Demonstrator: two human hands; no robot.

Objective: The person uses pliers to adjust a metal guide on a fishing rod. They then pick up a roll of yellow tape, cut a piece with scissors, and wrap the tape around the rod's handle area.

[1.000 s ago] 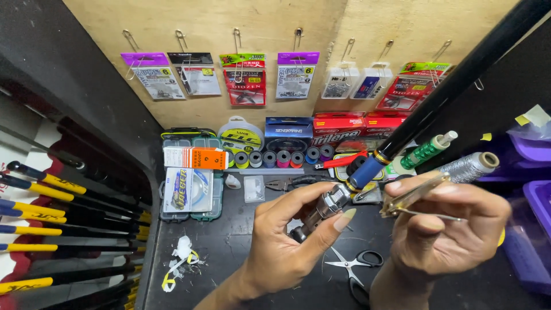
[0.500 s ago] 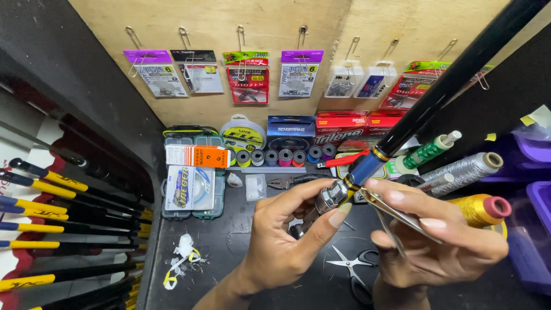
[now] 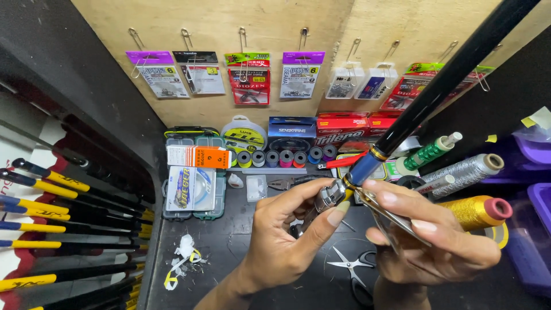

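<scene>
Hands: two, both the person's own, raised above the bench at centre near.
Rod: one fishing rod, glossy black shaft running from far right down to the hands, with a blue wrapped section and gold rings just above a silver metal reel seat.
Rod position: held in the air between both hands, tilted, butt end low at centre.
Left hand: grip closed around the reel seat, thumb pressed on its upper side, fingers curled beneath, wrist entering from near centre.
Right hand: grip closed on a thin metal tool, its tip touching the rod at the gold ring; forefinger extended along it.
Thread spools, right side: three large ones, green, silver, gold.
Small spools: a row of about seven at the far edge of the bench.
Hanging packets: about seven on the far board.
Scissors: one pair, lying flat near the hands.
Rods at left: several yellow-and-black ones, stacked.
</scene>
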